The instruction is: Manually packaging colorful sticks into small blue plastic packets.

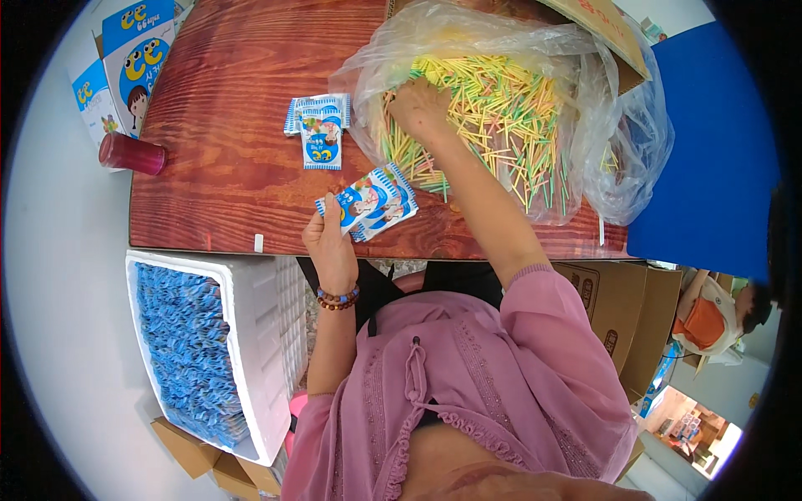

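My left hand is closed on several small blue-and-white packets, fanned out over the table's near edge. Deep in a pile of thin yellow, green and pink sticks, my right hand has its fingers curled down; the tips are partly lost among the sticks at the pile's left side. The sticks lie in a large clear plastic bag, opened wide on the table. Just left of the bag, more of the same packets rest on the wood, overlapping.
The reddish wooden table carries a dark pink cup lying at its left edge. Blue-and-white cartons stand far left. Below the edge, a white foam box holds many blue packets. Cardboard boxes and another person are at right.
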`<action>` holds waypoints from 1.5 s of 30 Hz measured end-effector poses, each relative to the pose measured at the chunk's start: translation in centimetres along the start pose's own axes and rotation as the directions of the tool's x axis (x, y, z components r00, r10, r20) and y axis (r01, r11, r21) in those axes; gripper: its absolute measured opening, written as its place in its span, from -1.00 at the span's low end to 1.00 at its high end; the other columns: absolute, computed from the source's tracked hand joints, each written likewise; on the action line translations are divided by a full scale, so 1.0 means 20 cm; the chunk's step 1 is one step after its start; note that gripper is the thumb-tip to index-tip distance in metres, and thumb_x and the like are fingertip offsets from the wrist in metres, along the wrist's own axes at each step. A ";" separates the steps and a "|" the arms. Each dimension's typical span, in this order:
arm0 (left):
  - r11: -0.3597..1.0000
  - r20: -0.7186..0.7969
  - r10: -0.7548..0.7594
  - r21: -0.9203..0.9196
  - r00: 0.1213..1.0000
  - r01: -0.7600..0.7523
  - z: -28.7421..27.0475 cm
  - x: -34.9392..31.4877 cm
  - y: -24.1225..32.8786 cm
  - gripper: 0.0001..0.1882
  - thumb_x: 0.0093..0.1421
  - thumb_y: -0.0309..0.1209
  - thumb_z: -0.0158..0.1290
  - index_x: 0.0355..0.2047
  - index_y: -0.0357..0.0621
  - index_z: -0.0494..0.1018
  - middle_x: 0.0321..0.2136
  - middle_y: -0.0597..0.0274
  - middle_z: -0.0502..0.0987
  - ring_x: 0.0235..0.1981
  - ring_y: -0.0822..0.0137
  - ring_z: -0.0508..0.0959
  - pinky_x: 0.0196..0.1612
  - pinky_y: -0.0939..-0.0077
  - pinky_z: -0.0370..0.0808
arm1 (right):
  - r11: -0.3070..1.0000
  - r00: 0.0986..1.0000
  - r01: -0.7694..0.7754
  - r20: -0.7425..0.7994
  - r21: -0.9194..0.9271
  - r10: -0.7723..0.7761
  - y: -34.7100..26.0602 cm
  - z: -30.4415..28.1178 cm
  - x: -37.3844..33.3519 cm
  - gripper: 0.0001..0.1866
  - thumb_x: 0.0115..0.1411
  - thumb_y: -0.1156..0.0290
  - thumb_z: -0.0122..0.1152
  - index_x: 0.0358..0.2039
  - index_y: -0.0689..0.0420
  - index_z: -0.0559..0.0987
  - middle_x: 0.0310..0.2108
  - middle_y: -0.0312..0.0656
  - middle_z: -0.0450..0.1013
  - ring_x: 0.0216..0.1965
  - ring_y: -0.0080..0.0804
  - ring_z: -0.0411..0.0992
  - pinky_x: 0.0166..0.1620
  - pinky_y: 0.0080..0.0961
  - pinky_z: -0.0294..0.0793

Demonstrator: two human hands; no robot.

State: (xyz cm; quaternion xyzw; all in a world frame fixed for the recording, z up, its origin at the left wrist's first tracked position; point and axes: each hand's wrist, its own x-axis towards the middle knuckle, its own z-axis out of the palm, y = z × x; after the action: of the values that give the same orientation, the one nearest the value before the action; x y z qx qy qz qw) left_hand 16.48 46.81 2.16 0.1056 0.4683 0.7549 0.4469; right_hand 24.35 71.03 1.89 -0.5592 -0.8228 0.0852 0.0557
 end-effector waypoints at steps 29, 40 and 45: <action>1.000 0.064 0.003 0.023 0.998 -0.004 0.14 -0.03 -0.01 -0.77 0.32 -0.31 -0.02 -0.31 -0.22 0.51 -0.30 0.25 0.59 -0.29 0.47 0.58 -0.18 0.55 0.50 | 0.319 0.989 0.138 -0.148 0.938 0.007 0.40 0.09 -0.41 -0.80 0.27 0.40 0.06 -0.14 0.19 0.42 -0.33 -0.31 0.42 -0.28 -0.58 0.36 -0.11 -0.59 0.33; 1.000 0.073 -0.001 0.008 0.997 0.000 0.12 -0.03 -0.01 -0.79 0.32 -0.33 -0.02 -0.30 -0.23 0.50 -0.29 0.22 0.59 -0.26 0.43 0.58 -0.14 0.47 0.51 | 0.719 0.917 0.377 -0.345 0.584 -0.200 0.46 0.13 -0.43 -0.80 0.27 0.41 0.02 -0.15 0.22 0.43 -0.26 -0.11 0.44 -0.15 -0.32 0.39 -0.06 -0.42 0.35; 1.000 0.072 -0.020 -0.001 0.997 0.020 0.14 -0.04 0.00 -0.79 0.32 -0.34 -0.02 -0.29 -0.23 0.51 -0.29 0.22 0.59 -0.26 0.42 0.58 -0.14 0.45 0.51 | 0.201 0.975 0.216 -0.223 0.956 0.010 0.40 0.01 -0.47 -0.85 0.24 0.50 0.05 -0.18 0.21 0.45 -0.29 -0.12 0.43 -0.23 -0.34 0.39 -0.12 -0.45 0.35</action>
State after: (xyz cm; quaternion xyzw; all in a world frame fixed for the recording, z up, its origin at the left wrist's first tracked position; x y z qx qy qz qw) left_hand 18.59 47.99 3.83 0.1275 0.4523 0.7465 0.4710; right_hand 35.15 65.15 0.02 -0.3480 -0.6120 0.5287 0.4742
